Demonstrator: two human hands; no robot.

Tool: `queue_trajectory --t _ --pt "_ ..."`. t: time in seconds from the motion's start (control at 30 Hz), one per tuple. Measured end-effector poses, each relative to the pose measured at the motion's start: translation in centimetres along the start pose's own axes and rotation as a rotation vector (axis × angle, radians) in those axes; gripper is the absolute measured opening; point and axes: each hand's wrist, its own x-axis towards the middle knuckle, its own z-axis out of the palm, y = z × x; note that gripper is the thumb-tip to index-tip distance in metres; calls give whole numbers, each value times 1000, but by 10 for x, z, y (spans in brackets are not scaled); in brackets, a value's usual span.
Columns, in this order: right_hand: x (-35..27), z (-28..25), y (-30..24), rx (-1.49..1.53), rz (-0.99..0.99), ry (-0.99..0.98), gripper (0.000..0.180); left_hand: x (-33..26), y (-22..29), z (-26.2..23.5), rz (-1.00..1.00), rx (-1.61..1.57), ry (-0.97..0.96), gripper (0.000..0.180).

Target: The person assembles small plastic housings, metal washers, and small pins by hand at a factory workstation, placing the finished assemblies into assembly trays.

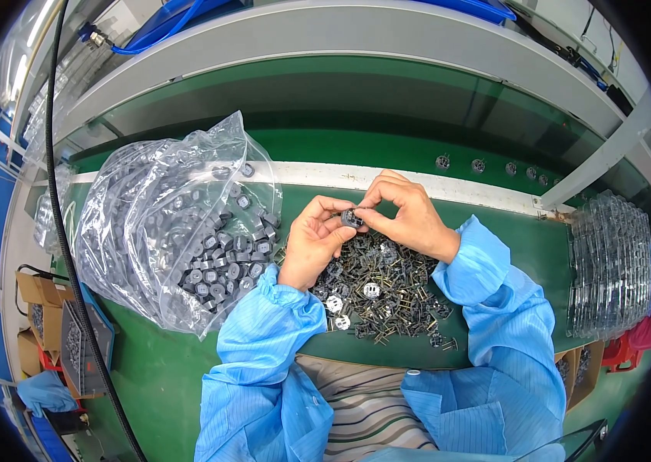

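Between the fingers of my left hand (pixel 316 239) is a small round dark plastic part (pixel 352 219), held above the table. The thumb and forefinger of my right hand (pixel 409 212) pinch at its upper right edge; whether they grip a separate small piece there is too small to tell. Under both hands spreads a loose pile of small black parts with brass-coloured pins (pixel 387 289). A few round white-faced pieces (pixel 372 290) lie among them. Left of my left hand, a clear plastic bag (pixel 148 223) lies open, full of grey round housings (pixel 218 269).
A white strip (pixel 310 175) runs across the green table (pixel 510 231). Beyond it, several round parts (pixel 478 165) stand in a row at the far right. Stacked clear trays (pixel 610 266) sit at the right edge. A black cable (pixel 71 262) hangs down on the left, near cardboard boxes (pixel 39 296).
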Motion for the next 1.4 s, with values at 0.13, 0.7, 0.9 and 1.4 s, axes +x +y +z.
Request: queue_trajectory --t 0.13,0.7,0.9,1.4 --pt "0 -1 -3 -170 -141 8 16 -1 -1 1 35 34 35 34" --pt "11 -38 76 -465 16 239 14 4 5 -35 82 -541 176 12" --pt "0 -62 118 -917 80 204 13 7 6 -72 12 -1155 213 21" --pt "-7 17 47 -214 -19 -295 15 4 3 -28 -36 -369 86 33"
